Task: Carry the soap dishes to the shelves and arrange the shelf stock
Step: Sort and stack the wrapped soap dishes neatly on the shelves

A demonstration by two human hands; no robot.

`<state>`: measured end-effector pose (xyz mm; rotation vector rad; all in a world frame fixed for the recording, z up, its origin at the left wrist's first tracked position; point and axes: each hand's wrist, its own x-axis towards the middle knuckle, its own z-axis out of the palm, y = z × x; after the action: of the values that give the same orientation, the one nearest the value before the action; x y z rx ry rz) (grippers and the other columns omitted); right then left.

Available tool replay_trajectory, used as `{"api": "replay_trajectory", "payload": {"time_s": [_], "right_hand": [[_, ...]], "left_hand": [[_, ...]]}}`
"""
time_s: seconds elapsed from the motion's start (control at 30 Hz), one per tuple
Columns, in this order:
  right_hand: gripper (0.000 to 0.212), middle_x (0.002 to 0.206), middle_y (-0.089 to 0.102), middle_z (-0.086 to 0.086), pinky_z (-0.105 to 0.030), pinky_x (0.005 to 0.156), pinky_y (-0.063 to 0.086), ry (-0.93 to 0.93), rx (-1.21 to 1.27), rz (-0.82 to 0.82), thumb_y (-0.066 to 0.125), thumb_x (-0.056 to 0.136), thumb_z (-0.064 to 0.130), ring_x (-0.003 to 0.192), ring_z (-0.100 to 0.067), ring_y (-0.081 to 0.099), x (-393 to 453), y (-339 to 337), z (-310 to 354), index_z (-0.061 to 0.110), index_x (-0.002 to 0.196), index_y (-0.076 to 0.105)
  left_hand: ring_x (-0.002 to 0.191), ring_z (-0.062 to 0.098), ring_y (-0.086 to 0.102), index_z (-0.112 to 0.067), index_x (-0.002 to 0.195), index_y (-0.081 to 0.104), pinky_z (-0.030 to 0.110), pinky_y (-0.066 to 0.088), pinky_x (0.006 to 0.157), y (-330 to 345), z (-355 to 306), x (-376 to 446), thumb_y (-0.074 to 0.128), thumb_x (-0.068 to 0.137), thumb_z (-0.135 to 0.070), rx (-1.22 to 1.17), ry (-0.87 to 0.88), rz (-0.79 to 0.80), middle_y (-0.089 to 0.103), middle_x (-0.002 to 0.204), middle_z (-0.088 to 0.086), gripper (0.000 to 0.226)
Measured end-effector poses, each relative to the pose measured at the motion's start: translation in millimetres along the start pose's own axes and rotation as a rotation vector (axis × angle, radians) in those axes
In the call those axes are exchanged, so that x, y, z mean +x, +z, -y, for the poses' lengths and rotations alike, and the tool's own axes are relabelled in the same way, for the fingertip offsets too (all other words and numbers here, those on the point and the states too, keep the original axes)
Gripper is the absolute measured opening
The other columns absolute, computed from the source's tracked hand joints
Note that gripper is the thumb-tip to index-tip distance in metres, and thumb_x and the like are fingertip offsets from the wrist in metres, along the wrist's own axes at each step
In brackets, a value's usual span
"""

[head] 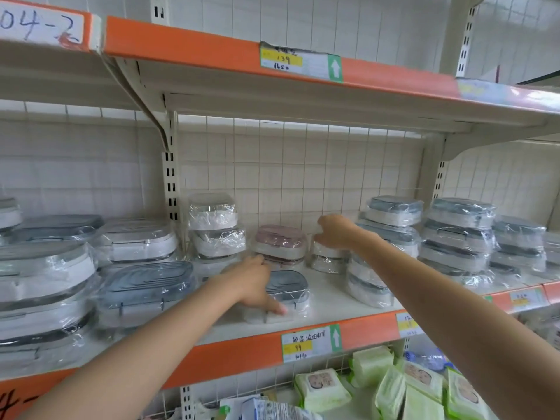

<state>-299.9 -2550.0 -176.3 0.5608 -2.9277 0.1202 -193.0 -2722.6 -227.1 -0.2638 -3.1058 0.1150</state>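
Note:
Plastic-wrapped soap dishes fill the middle shelf (327, 301). My left hand (257, 283) grips a grey-lidded soap dish (288, 289) near the shelf front, thumb along its near side. My right hand (336, 231) reaches further back and holds the top of a short stack of white soap dishes (327, 259). Between the hands sits a pink-lidded soap dish stack (280, 242). A stack of white dishes (213, 228) stands to the left of it.
Taller stacks of grey-lidded dishes (457, 234) crowd the right side, and larger dishes (145, 292) pile up at left. An orange-edged upper shelf (212, 53) hangs overhead. Green wipe packs (418, 389) lie on the shelf below.

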Motion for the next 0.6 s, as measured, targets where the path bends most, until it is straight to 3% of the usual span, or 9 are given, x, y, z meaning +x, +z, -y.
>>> {"api": "replay_trajectory", "payload": {"time_s": [0.13, 0.27, 0.37, 0.5, 0.6], "right_hand": [[0.026, 0.11, 0.058, -0.017, -0.028, 0.071, 0.039, 0.101, 0.008, -0.03, 0.041, 0.096, 0.013, 0.086, -0.023, 0.046, 26, 2, -2, -0.005, 0.105, 0.058], [0.017, 0.108, 0.059, -0.016, -0.029, 0.071, 0.041, 0.165, -0.011, -0.019, 0.043, 0.095, 0.016, 0.087, -0.026, 0.048, 49, 12, -4, 0.005, 0.088, 0.053], [0.03, 0.119, 0.058, -0.016, -0.032, 0.082, 0.045, 0.208, -0.034, 0.0, 0.041, 0.096, 0.023, 0.101, -0.029, 0.054, 60, 19, -6, 0.002, 0.108, 0.059], [0.043, 0.132, 0.054, -0.011, -0.037, 0.093, 0.042, 0.296, -0.086, 0.033, 0.032, 0.099, 0.031, 0.116, -0.028, 0.054, 70, 28, -8, 0.008, 0.129, 0.052], [0.059, 0.138, 0.049, -0.012, -0.04, 0.097, 0.04, 0.337, -0.13, 0.04, 0.027, 0.098, 0.05, 0.121, -0.029, 0.05, 77, 32, -10, 0.009, 0.137, 0.045]], "left_hand": [[0.115, 0.023, 0.045, -0.005, 0.098, 0.059, 0.034, 0.041, 0.091, -5, 8, -3, 0.063, 0.074, -0.069, 0.072, -0.066, 0.038, 0.047, 0.128, 0.008, 0.068], [0.105, 0.022, 0.047, -0.007, 0.098, 0.059, 0.03, 0.037, 0.077, -6, 8, 0, 0.064, 0.074, -0.069, 0.104, -0.069, 0.014, 0.051, 0.117, 0.006, 0.067], [0.114, 0.023, 0.044, -0.004, 0.111, 0.059, 0.032, 0.036, 0.084, -1, 10, 5, 0.063, 0.073, -0.07, 0.079, -0.037, -0.019, 0.048, 0.122, 0.006, 0.075], [0.115, 0.022, 0.041, -0.006, 0.118, 0.058, 0.031, 0.036, 0.086, 3, 12, 8, 0.065, 0.073, -0.068, 0.016, -0.012, -0.031, 0.044, 0.124, 0.005, 0.077], [0.117, 0.022, 0.041, -0.007, 0.125, 0.054, 0.034, 0.039, 0.092, 4, 13, 8, 0.065, 0.072, -0.069, -0.002, -0.001, -0.032, 0.043, 0.126, 0.005, 0.082]]}}
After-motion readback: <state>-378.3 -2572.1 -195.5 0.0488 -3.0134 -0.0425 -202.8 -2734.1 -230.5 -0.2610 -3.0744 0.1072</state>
